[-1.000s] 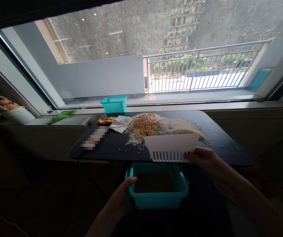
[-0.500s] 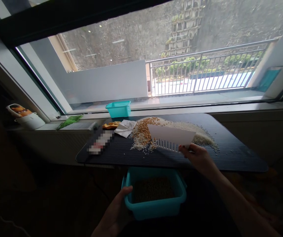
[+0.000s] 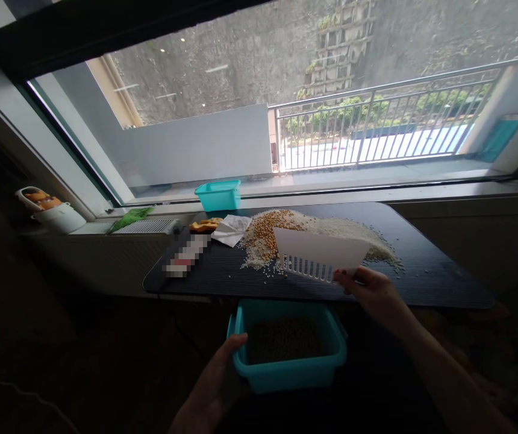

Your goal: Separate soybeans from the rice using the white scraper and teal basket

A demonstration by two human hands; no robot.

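My right hand pinches the near right corner of a white slotted scoop. The scoop is tilted, its row of slots facing me, over the near side of a grain heap on the dark table. Yellow kernels lie at the heap's left, and white rice-like grains spread to the right. Below the table's front edge, my left hand grips the left rim of a turquoise bin, thumb over the top. Dark, grainy contents cover the bin's bottom; shadow hides their kind.
A crumpled white tissue, yellow peel-like pieces and a blurred-out packet lie at the table's left. Behind them stands a smaller turquoise bin by the window. A white pot and green cloth rest on the radiator.
My right hand has drawn the scoop slightly right and toward me. My left hand keeps its hold on the bin, and the whole view has shifted a little.
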